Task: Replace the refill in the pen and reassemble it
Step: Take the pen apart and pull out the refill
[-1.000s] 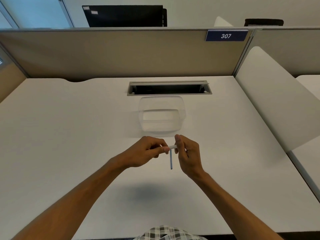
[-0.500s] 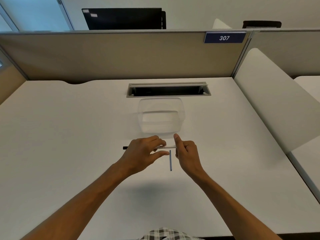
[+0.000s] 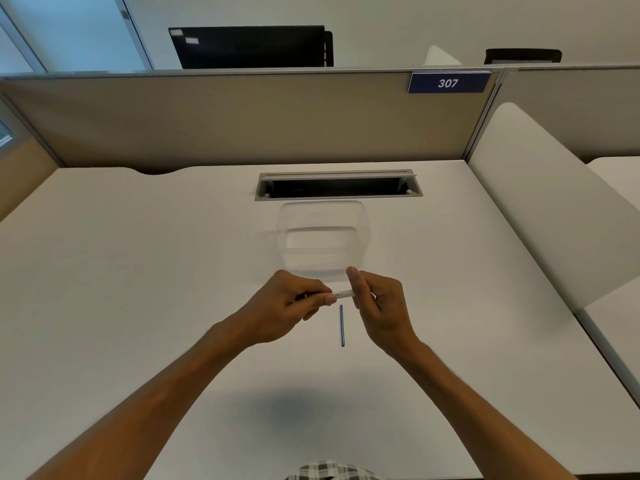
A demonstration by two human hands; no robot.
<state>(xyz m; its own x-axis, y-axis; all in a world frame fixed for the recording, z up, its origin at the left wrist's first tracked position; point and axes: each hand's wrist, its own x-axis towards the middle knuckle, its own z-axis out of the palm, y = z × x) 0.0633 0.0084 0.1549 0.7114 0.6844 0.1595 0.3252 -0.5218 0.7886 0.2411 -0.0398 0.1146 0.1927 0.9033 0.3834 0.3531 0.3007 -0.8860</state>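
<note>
While your left hand [image 3: 291,303] and right hand [image 3: 375,303] both pinch the pen [image 3: 343,293] above the desk [image 3: 138,271], keep it level; the refill [image 3: 342,325] lies at 6 o'clock below.

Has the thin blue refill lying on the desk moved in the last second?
No. The blue refill lies in the same spot, in front of the clear container, pointing the same way; only the camera shifted.

One view only — a wide-angle camera on the person's head, looking forward and down across the bench [image 3: 138,271] from its near edge toward the partition [image 3: 242,123] along the far edge. It sits close above both forearms — straight edges bow outward.
</note>
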